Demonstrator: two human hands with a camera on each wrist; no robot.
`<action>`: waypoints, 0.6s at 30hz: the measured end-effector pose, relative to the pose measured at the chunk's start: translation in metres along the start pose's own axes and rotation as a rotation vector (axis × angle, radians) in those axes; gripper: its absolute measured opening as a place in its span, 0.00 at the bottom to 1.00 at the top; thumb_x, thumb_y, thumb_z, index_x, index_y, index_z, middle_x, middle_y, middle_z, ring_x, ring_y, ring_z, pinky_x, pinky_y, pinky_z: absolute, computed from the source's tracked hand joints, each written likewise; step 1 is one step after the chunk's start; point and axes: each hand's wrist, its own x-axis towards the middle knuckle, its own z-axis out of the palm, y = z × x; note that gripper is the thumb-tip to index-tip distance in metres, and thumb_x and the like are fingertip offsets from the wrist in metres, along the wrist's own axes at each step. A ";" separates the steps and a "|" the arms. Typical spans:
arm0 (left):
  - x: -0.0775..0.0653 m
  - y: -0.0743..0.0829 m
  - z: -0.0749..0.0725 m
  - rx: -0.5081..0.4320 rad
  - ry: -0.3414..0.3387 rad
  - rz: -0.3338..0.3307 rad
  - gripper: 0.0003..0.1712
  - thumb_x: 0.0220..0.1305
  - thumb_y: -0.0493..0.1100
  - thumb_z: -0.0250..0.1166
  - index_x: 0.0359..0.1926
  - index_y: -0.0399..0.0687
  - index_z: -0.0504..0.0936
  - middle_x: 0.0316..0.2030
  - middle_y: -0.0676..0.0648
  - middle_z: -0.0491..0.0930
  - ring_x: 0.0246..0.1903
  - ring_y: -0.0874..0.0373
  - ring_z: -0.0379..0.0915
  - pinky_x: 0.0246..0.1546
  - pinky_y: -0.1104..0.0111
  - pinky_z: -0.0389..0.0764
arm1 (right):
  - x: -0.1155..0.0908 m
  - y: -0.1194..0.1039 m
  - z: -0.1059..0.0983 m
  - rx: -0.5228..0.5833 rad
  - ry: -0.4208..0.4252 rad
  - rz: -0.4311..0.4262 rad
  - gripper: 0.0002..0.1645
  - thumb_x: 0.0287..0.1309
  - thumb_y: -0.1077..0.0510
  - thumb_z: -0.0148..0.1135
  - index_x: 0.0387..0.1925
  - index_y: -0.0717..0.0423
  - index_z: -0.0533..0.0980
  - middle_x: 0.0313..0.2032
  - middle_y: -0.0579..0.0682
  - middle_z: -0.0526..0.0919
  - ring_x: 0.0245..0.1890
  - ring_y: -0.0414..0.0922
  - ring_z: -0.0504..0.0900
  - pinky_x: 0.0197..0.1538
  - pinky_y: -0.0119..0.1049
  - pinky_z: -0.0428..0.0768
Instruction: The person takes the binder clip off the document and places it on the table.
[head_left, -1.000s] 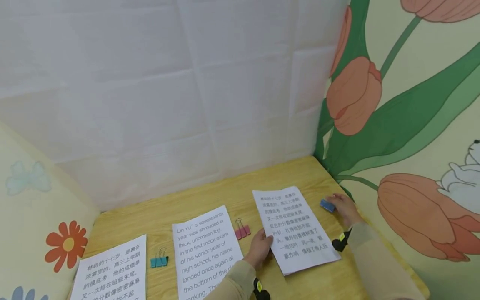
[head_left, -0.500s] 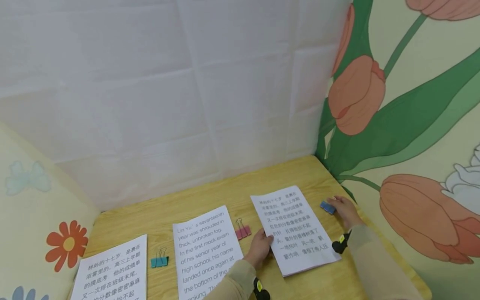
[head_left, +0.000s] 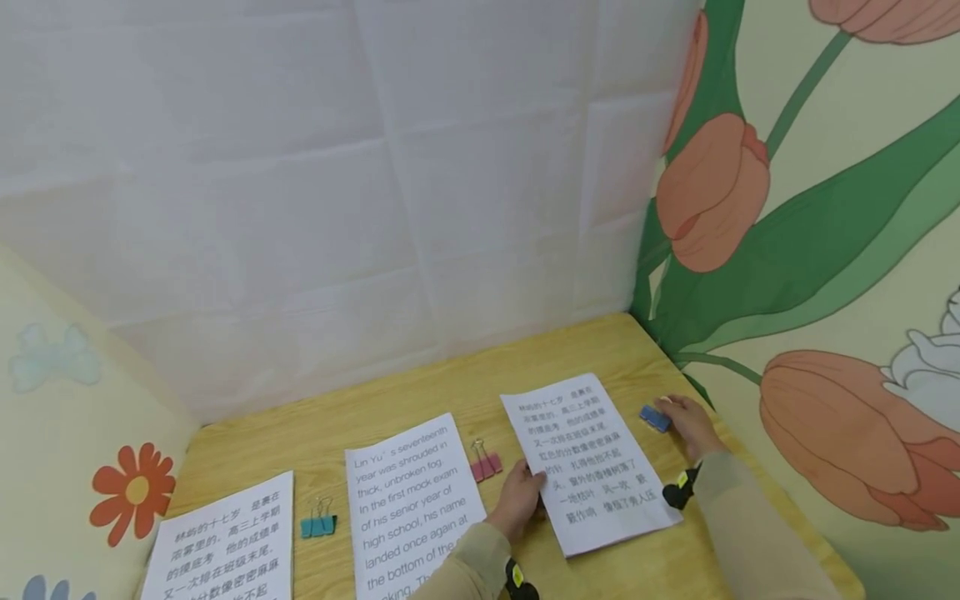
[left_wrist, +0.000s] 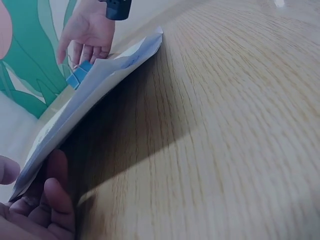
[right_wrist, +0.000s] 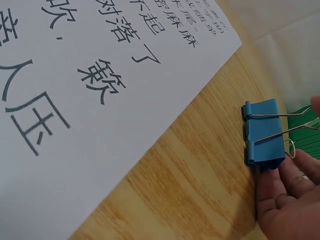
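Observation:
My left hand grips the left edge of a stack of printed sheets, thumb on top and fingers curled underneath. In the left wrist view the stack is tilted, its gripped edge raised off the table with a shadow below. To the right of the stack, my right hand holds a blue binder clip. The right wrist view shows that clip apart from the paper, its spring edge between the wire handles and my fingers beneath; the thumb is mostly cut off at the frame edge.
A pink binder clip lies left of my left hand. Farther left are an English-printed stack, a teal binder clip and another Chinese-printed stack. White sheeting hangs behind the wooden table; a tulip-painted wall borders its right side.
The stack's top left corner has shifted slightly left and down in the head view. Both hands keep their holds, with the right hand and blue binder clip drifting only slightly.

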 end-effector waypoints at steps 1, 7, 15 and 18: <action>-0.001 0.001 0.000 -0.004 0.001 -0.002 0.25 0.80 0.39 0.50 0.71 0.32 0.64 0.39 0.46 0.84 0.28 0.57 0.79 0.26 0.69 0.77 | 0.000 -0.001 0.000 0.003 0.000 0.005 0.46 0.77 0.49 0.53 0.78 0.73 0.46 0.75 0.73 0.53 0.75 0.65 0.57 0.76 0.54 0.56; -0.005 0.003 -0.001 -0.024 -0.007 -0.011 0.26 0.80 0.41 0.48 0.71 0.31 0.62 0.38 0.46 0.84 0.28 0.58 0.79 0.26 0.70 0.77 | 0.001 -0.003 0.001 0.004 -0.012 0.021 0.47 0.77 0.47 0.52 0.78 0.72 0.45 0.75 0.74 0.53 0.75 0.65 0.55 0.76 0.54 0.56; -0.009 0.005 0.000 -0.018 0.007 -0.022 0.23 0.79 0.40 0.49 0.68 0.31 0.64 0.34 0.45 0.82 0.24 0.59 0.73 0.23 0.72 0.75 | -0.003 -0.007 0.002 -0.015 -0.027 0.029 0.47 0.76 0.47 0.52 0.79 0.71 0.45 0.76 0.73 0.52 0.76 0.65 0.53 0.76 0.55 0.53; -0.010 0.008 0.000 -0.006 0.017 -0.025 0.22 0.79 0.40 0.50 0.65 0.31 0.66 0.34 0.44 0.81 0.25 0.58 0.73 0.24 0.71 0.75 | -0.004 -0.008 0.000 -0.020 -0.031 0.028 0.48 0.76 0.46 0.52 0.79 0.70 0.44 0.76 0.73 0.52 0.76 0.65 0.53 0.76 0.55 0.53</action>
